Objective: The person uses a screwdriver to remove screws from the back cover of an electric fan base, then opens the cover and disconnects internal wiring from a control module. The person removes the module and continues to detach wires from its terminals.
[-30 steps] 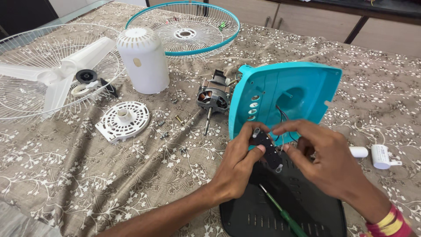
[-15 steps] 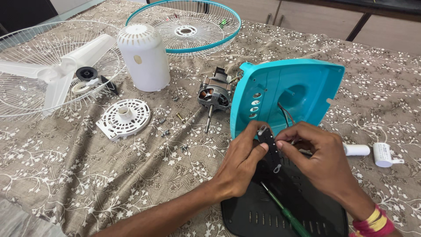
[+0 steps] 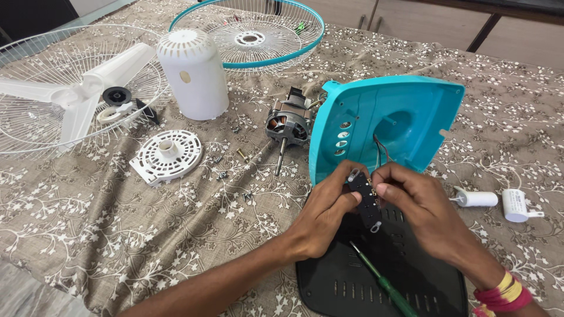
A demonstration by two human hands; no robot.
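Left hand: the left hand (image 3: 326, 211) pinches a small black switch block (image 3: 365, 199) by its left edge, thumb on its face.
Right hand: the right hand (image 3: 423, 208) grips the same switch block from the right, fingertips closed at its upper end.
Switch block: held upright between both hands, just above the black base plate (image 3: 352, 285) and in front of the lower edge of the turquoise base housing (image 3: 405, 117). Thin wires (image 3: 379, 149) run from inside the housing down to it.
Turquoise housing: stands tilted on its edge, hollow side facing the camera, directly behind the hands.
Screwdriver: a green-handled screwdriver (image 3: 382, 285) lies diagonally on the black plate, below the hands.
Motor: the fan motor (image 3: 286, 128) lies just left of the housing, shaft pointing toward the camera.
Loose screws: several small screws (image 3: 222, 174) lie scattered between the motor and a round white vented cover (image 3: 167, 157).
Left side: a white motor shroud (image 3: 192, 73) stands upright; beside it a white fan blade (image 3: 76, 94) rests in a white wire guard (image 3: 35, 135), with a black knob (image 3: 117, 95) near it.
Far side: a turquoise-rimmed wire guard (image 3: 249, 35) lies flat.
Right side: a white capacitor (image 3: 517, 205) and a white cylinder (image 3: 479, 198) lie near each other.
Surface: a table under a brown cloth with a white floral print (image 3: 117, 235).
Room: wooden cabinet fronts (image 3: 411, 26) behind the table.
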